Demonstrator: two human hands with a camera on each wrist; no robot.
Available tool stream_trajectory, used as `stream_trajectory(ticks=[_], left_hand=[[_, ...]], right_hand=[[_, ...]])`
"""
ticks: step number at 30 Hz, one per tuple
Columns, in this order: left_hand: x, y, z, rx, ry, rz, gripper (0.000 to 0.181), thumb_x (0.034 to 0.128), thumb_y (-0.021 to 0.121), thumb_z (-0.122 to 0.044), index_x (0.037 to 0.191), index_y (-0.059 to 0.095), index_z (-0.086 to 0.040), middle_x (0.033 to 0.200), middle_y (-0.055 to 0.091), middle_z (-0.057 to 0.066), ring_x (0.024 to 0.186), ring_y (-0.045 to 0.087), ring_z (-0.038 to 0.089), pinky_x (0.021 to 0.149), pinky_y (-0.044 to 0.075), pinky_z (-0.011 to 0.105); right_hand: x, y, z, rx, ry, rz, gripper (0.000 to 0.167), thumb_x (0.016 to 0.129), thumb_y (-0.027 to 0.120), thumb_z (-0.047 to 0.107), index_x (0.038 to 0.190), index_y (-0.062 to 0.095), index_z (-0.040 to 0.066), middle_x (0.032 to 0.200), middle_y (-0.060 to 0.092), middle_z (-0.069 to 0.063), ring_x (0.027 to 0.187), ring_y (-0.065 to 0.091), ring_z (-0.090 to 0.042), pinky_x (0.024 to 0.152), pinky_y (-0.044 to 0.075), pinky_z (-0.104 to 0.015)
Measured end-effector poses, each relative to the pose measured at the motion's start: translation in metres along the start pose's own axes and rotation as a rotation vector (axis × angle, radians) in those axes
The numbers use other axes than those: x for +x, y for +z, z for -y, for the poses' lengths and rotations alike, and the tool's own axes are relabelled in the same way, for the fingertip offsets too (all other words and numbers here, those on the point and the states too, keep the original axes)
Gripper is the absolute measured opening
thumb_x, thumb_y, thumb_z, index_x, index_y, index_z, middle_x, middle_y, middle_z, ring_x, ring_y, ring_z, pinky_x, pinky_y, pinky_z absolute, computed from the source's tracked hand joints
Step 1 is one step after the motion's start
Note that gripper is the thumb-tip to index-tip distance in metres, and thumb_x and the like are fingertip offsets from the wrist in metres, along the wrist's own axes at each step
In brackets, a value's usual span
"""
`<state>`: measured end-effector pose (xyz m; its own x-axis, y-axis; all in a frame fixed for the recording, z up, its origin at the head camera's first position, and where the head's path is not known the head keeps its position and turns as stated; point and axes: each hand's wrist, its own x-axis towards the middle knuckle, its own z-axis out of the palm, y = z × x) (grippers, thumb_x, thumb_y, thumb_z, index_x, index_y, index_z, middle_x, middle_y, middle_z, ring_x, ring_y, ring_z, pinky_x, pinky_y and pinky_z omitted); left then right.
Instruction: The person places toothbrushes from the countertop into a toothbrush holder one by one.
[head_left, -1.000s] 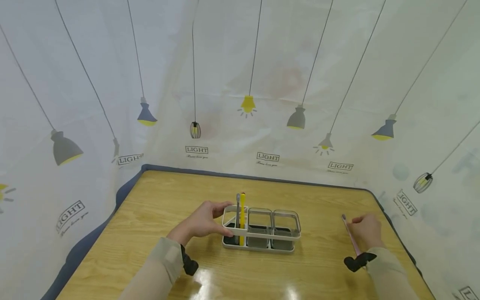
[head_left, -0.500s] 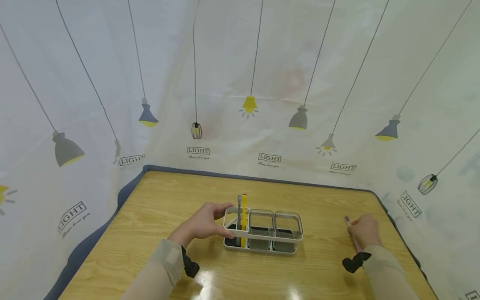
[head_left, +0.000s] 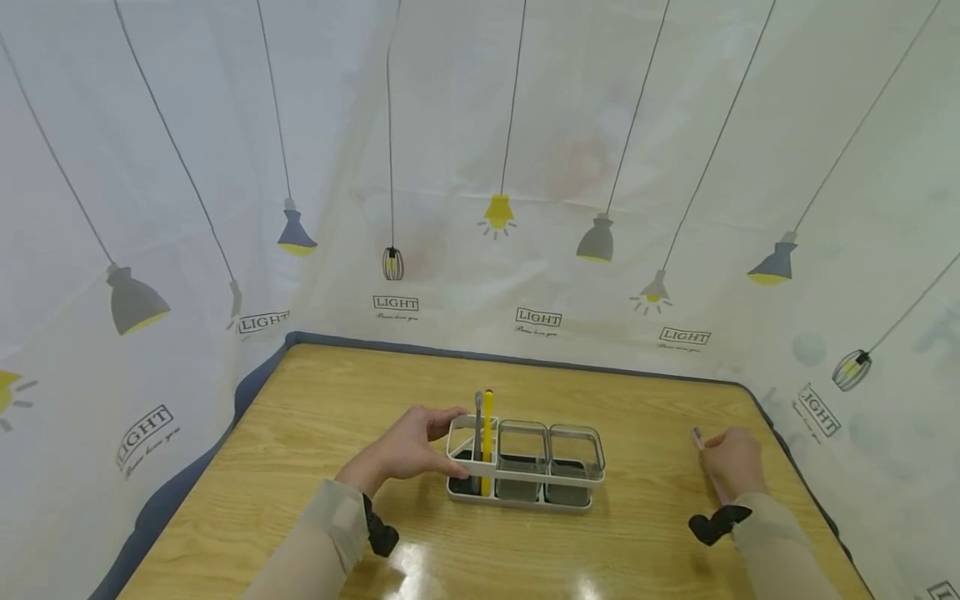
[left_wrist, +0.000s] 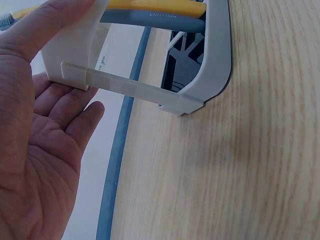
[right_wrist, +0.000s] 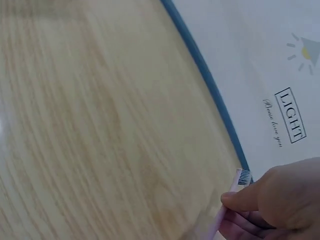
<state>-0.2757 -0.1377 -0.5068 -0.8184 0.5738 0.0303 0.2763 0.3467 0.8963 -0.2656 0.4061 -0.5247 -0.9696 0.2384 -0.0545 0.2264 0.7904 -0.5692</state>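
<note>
A white toothbrush holder [head_left: 525, 475] stands on the table, with two clear cups [head_left: 576, 454] in its right-hand slots. Upright in its left compartment are a grey toothbrush [head_left: 477, 433] and a yellow toothbrush [head_left: 487, 433]. My left hand [head_left: 408, 442] grips the holder's left end by the upper rim, thumb in front and fingers behind; the left wrist view shows the thumb [left_wrist: 45, 25] over the rim. Off to the right, my right hand [head_left: 733, 462] pinches a pink toothbrush [right_wrist: 220, 216] between thumb and fingers, close to its dark-bristled head. Part of its handle is hidden by the hand.
The wooden table [head_left: 600, 550] has a blue-grey edge, and a white sheet [head_left: 450, 125] printed with lamps rises behind it and along both sides. Table surface lies between the holder and my right hand.
My right hand has shifted slightly along the pink toothbrush towards its head, so less of the brush shows. The left hand and the holder stay in place.
</note>
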Motion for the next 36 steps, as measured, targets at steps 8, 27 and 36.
stream_trajectory(ticks=[8, 27, 36], left_hand=[[0.000, -0.001, 0.001, -0.001, 0.008, 0.001, 0.097, 0.0769, 0.099, -0.029, 0.157, 0.050, -0.003, 0.155, 0.054, 0.016, 0.145, 0.048, 0.034, 0.118, 0.040, 0.048], [0.001, -0.001, 0.003, -0.012, -0.005, -0.004, 0.097, 0.0759, 0.099, -0.032, 0.156, 0.052, -0.005, 0.156, 0.053, 0.015, 0.145, 0.048, 0.034, 0.119, 0.039, 0.049], [0.002, 0.000, 0.002, 0.001, -0.008, 0.004, 0.097, 0.0758, 0.099, -0.033, 0.157, 0.052, -0.006, 0.155, 0.054, 0.016, 0.145, 0.048, 0.035, 0.118, 0.039, 0.050]], right_hand=[[0.002, -0.017, 0.014, 0.080, -0.024, -0.120, 0.028, 0.097, 0.071, 0.009, 0.109, 0.074, -0.015, 0.107, 0.071, -0.033, 0.105, 0.061, -0.057, 0.091, 0.054, -0.064], [-0.015, -0.061, 0.094, 0.382, -0.026, -0.279, 0.032, 0.102, 0.072, 0.019, 0.123, 0.073, -0.006, 0.101, 0.076, -0.006, 0.079, 0.067, -0.001, 0.064, 0.053, -0.015], [-0.033, -0.073, 0.147, 0.533, -0.095, -0.348, 0.030, 0.101, 0.075, 0.017, 0.121, 0.073, -0.005, 0.097, 0.071, 0.005, 0.086, 0.067, -0.005, 0.069, 0.055, -0.014]])
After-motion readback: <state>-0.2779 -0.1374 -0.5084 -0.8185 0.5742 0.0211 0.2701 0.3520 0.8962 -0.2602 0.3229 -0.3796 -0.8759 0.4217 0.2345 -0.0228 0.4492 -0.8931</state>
